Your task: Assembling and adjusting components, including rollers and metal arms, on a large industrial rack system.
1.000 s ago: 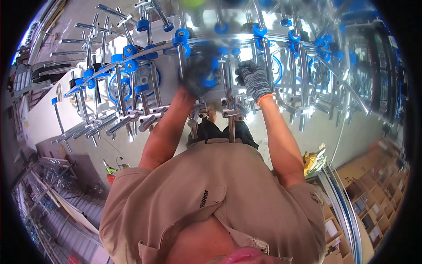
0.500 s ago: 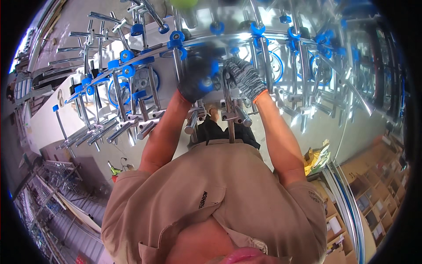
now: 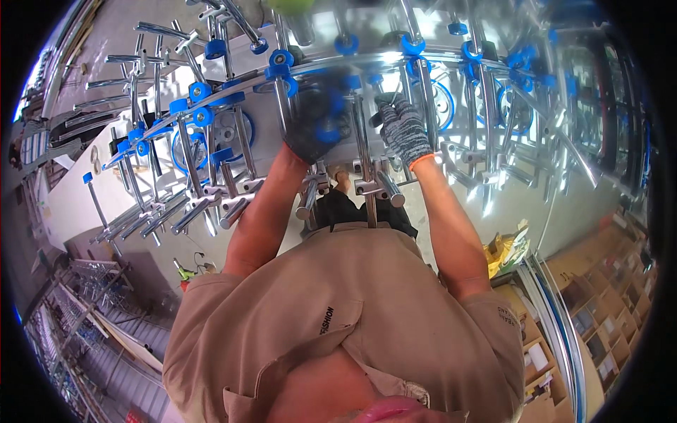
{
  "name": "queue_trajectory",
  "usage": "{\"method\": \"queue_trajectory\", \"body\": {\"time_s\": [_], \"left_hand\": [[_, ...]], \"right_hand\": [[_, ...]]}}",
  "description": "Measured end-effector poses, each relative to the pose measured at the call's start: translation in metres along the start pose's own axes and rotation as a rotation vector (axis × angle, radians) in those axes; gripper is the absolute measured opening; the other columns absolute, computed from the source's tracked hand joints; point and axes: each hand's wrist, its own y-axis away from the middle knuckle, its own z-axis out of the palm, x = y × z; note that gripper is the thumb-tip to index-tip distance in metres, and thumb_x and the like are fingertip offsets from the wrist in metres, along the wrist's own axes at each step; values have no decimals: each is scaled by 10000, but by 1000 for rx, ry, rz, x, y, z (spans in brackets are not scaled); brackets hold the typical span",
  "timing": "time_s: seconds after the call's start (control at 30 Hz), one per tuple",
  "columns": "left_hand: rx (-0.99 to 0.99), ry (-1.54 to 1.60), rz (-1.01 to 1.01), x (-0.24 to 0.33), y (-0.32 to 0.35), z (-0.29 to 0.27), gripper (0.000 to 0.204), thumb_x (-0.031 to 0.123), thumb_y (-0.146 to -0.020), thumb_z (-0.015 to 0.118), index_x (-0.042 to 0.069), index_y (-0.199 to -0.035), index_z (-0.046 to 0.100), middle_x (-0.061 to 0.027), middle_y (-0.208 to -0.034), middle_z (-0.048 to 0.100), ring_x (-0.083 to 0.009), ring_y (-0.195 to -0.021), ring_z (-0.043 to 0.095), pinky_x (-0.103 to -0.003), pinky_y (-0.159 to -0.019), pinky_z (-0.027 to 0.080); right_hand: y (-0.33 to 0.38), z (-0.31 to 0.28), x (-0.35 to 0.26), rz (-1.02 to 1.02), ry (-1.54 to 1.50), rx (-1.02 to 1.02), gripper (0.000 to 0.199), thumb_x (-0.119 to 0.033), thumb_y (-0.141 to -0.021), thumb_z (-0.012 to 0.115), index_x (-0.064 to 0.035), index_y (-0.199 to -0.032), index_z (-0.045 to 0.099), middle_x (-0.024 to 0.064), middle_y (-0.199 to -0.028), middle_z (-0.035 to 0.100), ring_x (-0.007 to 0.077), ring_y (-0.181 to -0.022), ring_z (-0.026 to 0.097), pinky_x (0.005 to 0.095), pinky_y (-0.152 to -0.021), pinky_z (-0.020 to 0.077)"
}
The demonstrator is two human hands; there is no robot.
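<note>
My left hand [image 3: 310, 134], in a dark work glove, is beside an upright chrome tube; its fingers are blurred, so their grip cannot be told. Blue plastic parts [image 3: 327, 132] show against its fingers, too smeared to tell whether they are held. My right hand [image 3: 406, 134] wears a grey knitted glove with an orange cuff. Its fingers are curled together, and what they hold, if anything, cannot be made out. Between the hands stands a chrome tube [image 3: 362, 141], apart from the right hand. Below it is a metal clamp [image 3: 367, 187] with short crossbars.
A curved chrome rail [image 3: 247, 80] with blue collars runs across in front of me. Several chrome posts and blue-rimmed wheels [image 3: 192, 144] line both sides. A yellow bag [image 3: 502, 252] and cardboard boxes [image 3: 592, 303] are at right. Metal racks [image 3: 92, 282] stand at left.
My right hand has moved to the right, away from the chrome tube between the hands. My left hand stays in nearly the same place. The view has shifted slightly.
</note>
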Motion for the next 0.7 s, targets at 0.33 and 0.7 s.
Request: {"method": "queue_trajectory", "body": {"time_s": [0.33,0.7], "left_hand": [[-38,200,-111,-7,-1,-14,427,254,-839,623,92,-1210,487,-13,-1027,584,-71,-739,540,-201,-531,427],[-85,-1081,518,5,-10,-7,529,64,-598,594,117,-1122,547,-47,-931,588,-188,-640,532,-330,-603,458]], "right_hand": [[-10,11,6,-190,211,0,197,-141,-908,510,-40,-1061,582,49,-773,605,98,-665,540,255,-655,455],[-27,13,25,-176,344,40,214,-170,-918,493,-47,-1086,543,59,-791,599,124,-680,538,294,-660,464]]}}
